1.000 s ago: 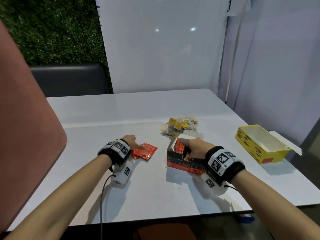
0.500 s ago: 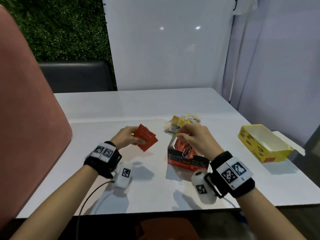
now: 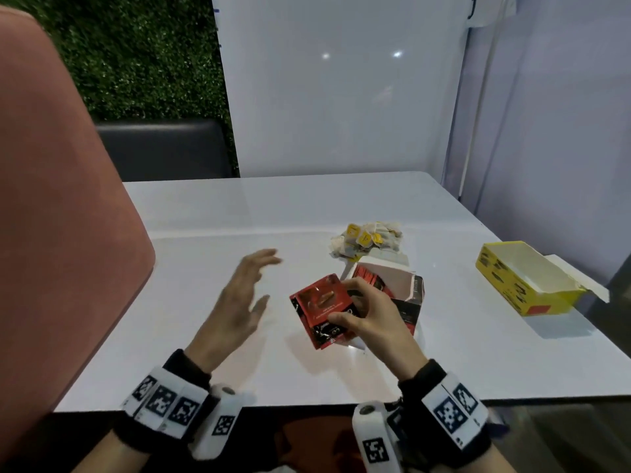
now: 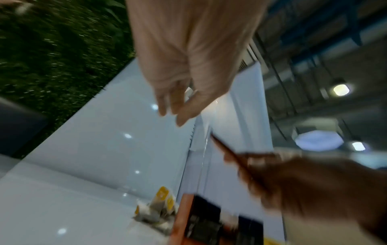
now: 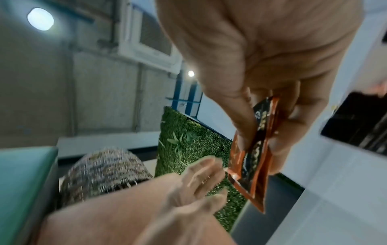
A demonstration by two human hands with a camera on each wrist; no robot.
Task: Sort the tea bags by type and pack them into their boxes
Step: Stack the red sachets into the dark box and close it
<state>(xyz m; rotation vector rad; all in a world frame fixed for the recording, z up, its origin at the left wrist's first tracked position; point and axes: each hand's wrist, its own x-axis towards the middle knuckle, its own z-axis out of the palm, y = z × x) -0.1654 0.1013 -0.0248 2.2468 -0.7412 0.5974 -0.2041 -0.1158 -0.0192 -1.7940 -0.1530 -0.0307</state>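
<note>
Red foil tea sachets point(image 3: 322, 307), a small stack of them, are pinched between the thumb and fingers of the right hand point(image 3: 374, 314), held up above the white table point(image 3: 205, 268) just left of the red and black box point(image 3: 406, 298). The right wrist view shows the sachets point(image 5: 254, 145) edge-on, thumb on one face and fingers on the other. The box stands open on the table, with more red sachets standing inside it along its far left side.

The left hand point(image 3: 239, 302) hangs in the air to the left of the sachets, fingers spread and relaxed, holding nothing; it is blurred. Just beyond the box, on its far side, lies a loose pile of tea bags with yellow tags point(image 3: 365, 238). Well to the right, near the table's right edge, sits an open yellow box point(image 3: 522, 285) with a white inside; its flap hangs out to the right. Both wrists wear black bands with printed square markers.
</note>
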